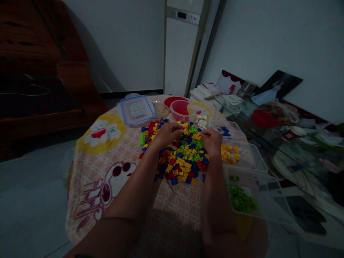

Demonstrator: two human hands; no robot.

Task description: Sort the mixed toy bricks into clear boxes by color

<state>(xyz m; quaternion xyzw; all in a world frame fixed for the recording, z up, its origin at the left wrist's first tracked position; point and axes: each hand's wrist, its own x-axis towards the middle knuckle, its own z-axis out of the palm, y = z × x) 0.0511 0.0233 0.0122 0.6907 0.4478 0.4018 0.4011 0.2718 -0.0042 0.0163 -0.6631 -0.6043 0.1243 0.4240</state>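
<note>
A heap of small toy building bricks [185, 165] in yellow, red, blue and green covers the middle of the round table. Over the heap's upper left part is my left hand [167, 134], fingers bent forward and thumb a little apart, with nothing visible between them. My right hand [213, 141] is at the heap's right edge, thumb and fingertips pinched together. What those fingertips hold, if anything, is too small to make out. To its right stand clear plastic containers, one with yellow bricks [229, 154], one with green bricks [242, 199] and one with a few blue bricks [225, 131].
White bricks [201, 121] lie beyond the heap, near a clear round tub [180, 110] and a red lid [172, 101]. A blue-rimmed lid [137, 110] rests at the back left. A cluttered glass table [243, 116] adjoins on the right; a wooden bench [72, 82] stands left.
</note>
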